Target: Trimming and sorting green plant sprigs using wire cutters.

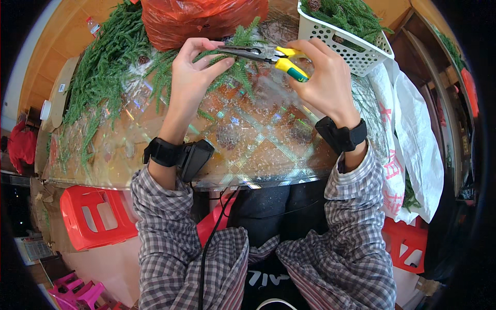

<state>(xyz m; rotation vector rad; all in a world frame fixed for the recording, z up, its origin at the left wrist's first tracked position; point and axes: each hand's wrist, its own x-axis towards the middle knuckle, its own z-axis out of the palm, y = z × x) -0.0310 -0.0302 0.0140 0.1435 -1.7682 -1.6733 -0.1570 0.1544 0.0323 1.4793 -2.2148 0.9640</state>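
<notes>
My right hand point(330, 77) is closed around the yellow and green handles of a pair of long-nose pliers point(258, 53), held level above the table. Their dark jaws point left and reach the fingers of my left hand point(195, 67). That hand is curled with thumb and forefinger on either side of the jaw tips; whatever it pinches there is too small to make out. Just behind and below the pliers lies a green artificial pine branch point(235, 75). Each wrist wears a black strap, and the left one carries a dark box.
A glass-topped table point(248, 150) is strewn with fine debris. Pine garlands point(108, 67) heap at the left, beside a red plastic bag point(201, 20). At the right are a white perforated basket point(346, 44) with greenery and a white woven sack point(413, 134). Red stools point(98, 217) stand below.
</notes>
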